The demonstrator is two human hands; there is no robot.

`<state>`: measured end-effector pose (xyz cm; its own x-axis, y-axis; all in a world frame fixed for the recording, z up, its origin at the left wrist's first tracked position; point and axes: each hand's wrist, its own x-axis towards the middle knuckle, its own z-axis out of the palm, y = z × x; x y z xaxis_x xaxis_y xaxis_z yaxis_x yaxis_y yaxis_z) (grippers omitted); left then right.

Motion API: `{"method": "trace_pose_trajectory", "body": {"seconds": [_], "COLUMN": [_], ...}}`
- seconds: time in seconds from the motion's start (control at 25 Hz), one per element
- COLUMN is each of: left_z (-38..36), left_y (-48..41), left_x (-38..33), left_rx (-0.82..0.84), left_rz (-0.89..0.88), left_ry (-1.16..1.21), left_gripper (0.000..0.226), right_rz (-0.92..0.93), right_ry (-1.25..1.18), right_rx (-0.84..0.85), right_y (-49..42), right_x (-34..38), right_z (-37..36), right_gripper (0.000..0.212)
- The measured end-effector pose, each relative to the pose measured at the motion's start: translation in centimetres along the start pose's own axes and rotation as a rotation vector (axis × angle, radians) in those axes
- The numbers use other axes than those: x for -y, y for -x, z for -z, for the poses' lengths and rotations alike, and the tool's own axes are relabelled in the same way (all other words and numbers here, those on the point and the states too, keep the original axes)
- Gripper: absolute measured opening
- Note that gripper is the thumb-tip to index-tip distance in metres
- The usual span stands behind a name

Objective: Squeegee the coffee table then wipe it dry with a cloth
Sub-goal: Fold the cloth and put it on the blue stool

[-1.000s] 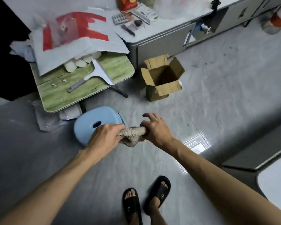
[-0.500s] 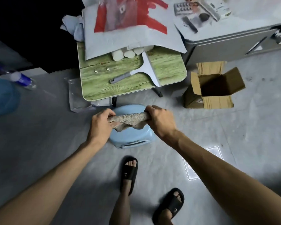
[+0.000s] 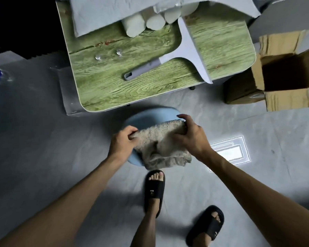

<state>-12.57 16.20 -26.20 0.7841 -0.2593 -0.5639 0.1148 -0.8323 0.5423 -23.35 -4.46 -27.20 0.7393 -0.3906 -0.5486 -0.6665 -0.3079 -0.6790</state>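
Note:
A grey-beige cloth (image 3: 161, 147) hangs spread between my two hands above a light blue stool (image 3: 150, 114). My left hand (image 3: 122, 142) pinches its left edge, and my right hand (image 3: 191, 138) grips its right edge. Just beyond stands the small coffee table (image 3: 114, 86) with a green wood-grain top. A grey squeegee (image 3: 184, 56) lies on that top, its handle pointing toward me and its blade reaching the table's right front edge.
Several white rolls (image 3: 143, 24) and a big grey bag (image 3: 114, 9) cover the table's far part; two small clear beads (image 3: 108, 54) lie on its left. An open cardboard box (image 3: 282, 75) stands to the right. My sandalled feet (image 3: 154, 186) are on the grey floor.
I have stepped closer to the table, which now fills the upper view. The cloth, twisted tight between my hands earlier, has been opened out and hangs loose.

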Motion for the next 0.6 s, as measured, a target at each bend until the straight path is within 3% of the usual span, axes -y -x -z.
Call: {"method": "trace_pose_trajectory", "body": {"seconds": [0.08,0.16,0.36,0.6], "left_z": [-1.1,-1.9,-2.3,-1.0], "left_y": [-3.2,-5.0,-6.4,-3.8], "left_x": [0.9,1.9,0.7,-9.4], "left_rx": [0.008,0.048,0.190,0.416], "left_rz": [0.085,0.113,0.083,-0.145], "left_ry": [-0.025,-0.102,-0.130,-0.307], "left_gripper": [0.037,0.035,0.037,0.022], "right_rz": [-0.102,-0.133,-0.162,-0.176], "right_ry": [-0.079,-0.023,0.088,0.222], "right_rx": [0.082,0.143,0.124,0.228], "right_y": [-3.1,-4.7,-4.8,-0.1], "right_x": [-1.8,-3.8,-4.0,0.7], "right_z": [-2.4,-4.1,-3.2,6.2], "right_gripper": [0.084,0.084,0.063,0.023]}}
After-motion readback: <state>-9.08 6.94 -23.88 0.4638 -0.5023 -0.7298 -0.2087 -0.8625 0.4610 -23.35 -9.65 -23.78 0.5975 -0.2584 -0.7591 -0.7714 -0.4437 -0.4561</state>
